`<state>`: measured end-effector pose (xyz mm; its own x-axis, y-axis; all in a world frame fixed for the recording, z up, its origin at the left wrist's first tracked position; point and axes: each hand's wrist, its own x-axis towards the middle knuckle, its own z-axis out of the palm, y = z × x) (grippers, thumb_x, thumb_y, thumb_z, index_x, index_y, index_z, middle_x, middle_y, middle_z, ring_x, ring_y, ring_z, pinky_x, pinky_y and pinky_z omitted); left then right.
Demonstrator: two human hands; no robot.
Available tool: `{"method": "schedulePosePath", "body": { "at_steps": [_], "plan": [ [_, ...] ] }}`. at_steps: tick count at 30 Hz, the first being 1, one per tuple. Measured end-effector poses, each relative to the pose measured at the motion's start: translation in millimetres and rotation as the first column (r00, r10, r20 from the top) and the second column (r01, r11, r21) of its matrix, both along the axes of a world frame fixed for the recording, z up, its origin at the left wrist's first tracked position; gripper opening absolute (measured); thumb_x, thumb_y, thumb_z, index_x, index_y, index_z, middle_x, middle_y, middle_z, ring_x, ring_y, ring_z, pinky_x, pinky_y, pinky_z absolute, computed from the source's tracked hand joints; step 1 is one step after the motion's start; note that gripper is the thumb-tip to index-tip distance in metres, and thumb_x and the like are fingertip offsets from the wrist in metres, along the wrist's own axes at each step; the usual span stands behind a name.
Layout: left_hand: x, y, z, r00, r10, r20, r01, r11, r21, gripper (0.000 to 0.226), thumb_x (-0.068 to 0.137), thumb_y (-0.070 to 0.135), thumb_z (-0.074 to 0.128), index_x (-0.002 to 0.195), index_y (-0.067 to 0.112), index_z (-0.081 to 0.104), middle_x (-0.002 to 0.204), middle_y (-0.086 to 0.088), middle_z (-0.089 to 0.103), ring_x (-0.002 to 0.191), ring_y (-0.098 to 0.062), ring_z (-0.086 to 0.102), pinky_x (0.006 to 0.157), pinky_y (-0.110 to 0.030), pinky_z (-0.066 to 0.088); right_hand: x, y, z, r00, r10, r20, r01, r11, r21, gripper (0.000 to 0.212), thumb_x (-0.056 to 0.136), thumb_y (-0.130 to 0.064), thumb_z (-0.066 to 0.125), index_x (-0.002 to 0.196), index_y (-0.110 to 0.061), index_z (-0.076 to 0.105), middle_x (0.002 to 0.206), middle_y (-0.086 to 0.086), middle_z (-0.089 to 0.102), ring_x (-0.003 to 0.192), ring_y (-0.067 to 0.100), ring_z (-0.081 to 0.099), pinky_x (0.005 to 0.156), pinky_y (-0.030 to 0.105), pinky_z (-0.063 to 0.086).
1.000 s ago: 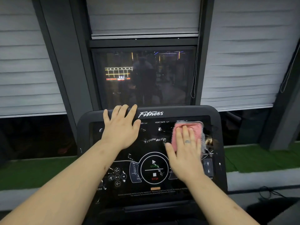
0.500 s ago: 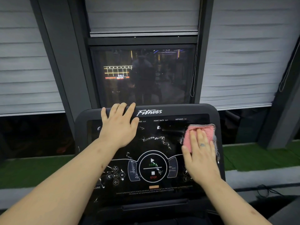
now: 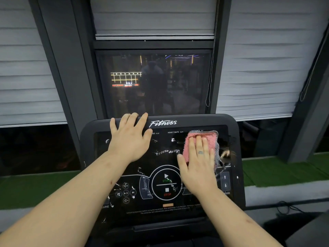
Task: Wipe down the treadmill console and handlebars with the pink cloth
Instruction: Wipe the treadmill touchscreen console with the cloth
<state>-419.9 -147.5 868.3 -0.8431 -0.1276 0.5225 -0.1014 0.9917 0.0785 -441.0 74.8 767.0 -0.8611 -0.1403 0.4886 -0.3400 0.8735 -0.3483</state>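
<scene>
The black treadmill console (image 3: pixel 235 148) fills the lower middle of the view, with a START/STOP dial at its centre and white smears across the glossy panel. My right hand (image 3: pixel 197 166) lies flat with straight fingers on the pink cloth (image 3: pixel 210 139), pressing it against the upper right of the panel under the DISTANCE label. A grey mesh edge of the cloth shows on its right side. My left hand (image 3: pixel 129 139) rests open on the upper left of the console, its fingertips over the top rim. The handlebars are out of view.
A dark window (image 3: pixel 154 82) with reflections stands right behind the console, flanked by grey blinds (image 3: pixel 267 59) and dark frame posts. Green turf (image 3: pixel 284 172) and a grey ledge run along the floor beyond. A black cable (image 3: pixel 288 207) lies at lower right.
My right hand slid the pink cloth to the right edge of the panel and then back a little to the left. My left hand has stayed on the console's top left.
</scene>
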Motion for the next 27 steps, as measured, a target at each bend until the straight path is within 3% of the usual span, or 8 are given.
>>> {"method": "schedulePosePath", "body": {
  "at_steps": [5, 10, 14, 18, 27],
  "plan": [
    [1.1, 0.3, -1.2, 1.000, 0.004, -0.006, -0.004, 1.000, 0.007, 0.058, 0.106, 0.054, 0.024, 0.162, 0.037, 0.018, 0.166, 0.001, 0.025, 0.155, -0.022, 0.013, 0.125, -0.061, -0.003, -6.3, 29.8, 1.8, 0.998, 0.060, -0.019, -0.058, 0.995, 0.084, 0.076, 0.099, -0.062, 0.008, 0.166, -0.028, -0.002, 0.173, -0.002, -0.012, 0.157, 0.012, -0.020, 0.128, 0.042, -0.010],
    [1.1, -3.7, -0.1, 1.000, -0.010, -0.010, 0.010, 1.000, 0.017, 0.054, 0.108, 0.046, 0.025, 0.161, 0.037, 0.021, 0.164, 0.004, 0.029, 0.154, -0.020, 0.017, 0.125, -0.060, -0.002, -19.4, 59.7, -3.5, 0.995, -0.046, -0.085, 0.044, 0.999, -0.029, 0.071, 0.100, -0.049, 0.019, 0.165, -0.020, 0.019, 0.173, 0.008, 0.011, 0.160, 0.023, 0.005, 0.129, 0.046, 0.005],
    [2.8, -11.4, 6.2, 0.999, -0.050, -0.009, 0.050, 0.999, 0.011, 0.053, 0.109, 0.040, 0.024, 0.161, 0.036, 0.024, 0.160, 0.009, 0.033, 0.151, -0.016, 0.021, 0.126, -0.058, 0.001, -21.7, 35.8, -6.3, 0.986, -0.086, -0.141, 0.072, 0.992, -0.101, 0.069, 0.099, -0.040, 0.028, 0.161, -0.013, 0.030, 0.169, 0.013, 0.025, 0.157, 0.031, 0.014, 0.127, 0.055, 0.013],
    [9.5, -28.9, 3.1, 0.995, -0.085, -0.042, 0.084, 0.996, -0.031, 0.053, 0.108, 0.041, 0.030, 0.161, 0.035, 0.027, 0.164, 0.009, 0.031, 0.153, -0.015, 0.019, 0.126, -0.056, 0.004, -12.6, -0.6, -2.4, 0.985, -0.063, -0.163, 0.045, 0.993, -0.111, 0.069, 0.099, -0.042, 0.024, 0.162, -0.014, 0.030, 0.169, 0.011, 0.025, 0.158, 0.030, 0.014, 0.127, 0.057, 0.012],
    [44.0, -89.6, -2.7, 0.998, 0.055, -0.012, -0.055, 0.998, 0.020, 0.056, 0.109, 0.044, 0.028, 0.163, 0.036, 0.019, 0.171, 0.001, 0.016, 0.158, -0.021, 0.006, 0.127, -0.058, 0.000, 12.7, -78.5, 5.4, 0.987, 0.028, -0.156, -0.033, 0.999, -0.024, 0.069, 0.100, -0.046, 0.022, 0.163, -0.018, 0.026, 0.171, 0.008, 0.021, 0.159, 0.027, 0.008, 0.129, 0.054, 0.005]
  ]
}}
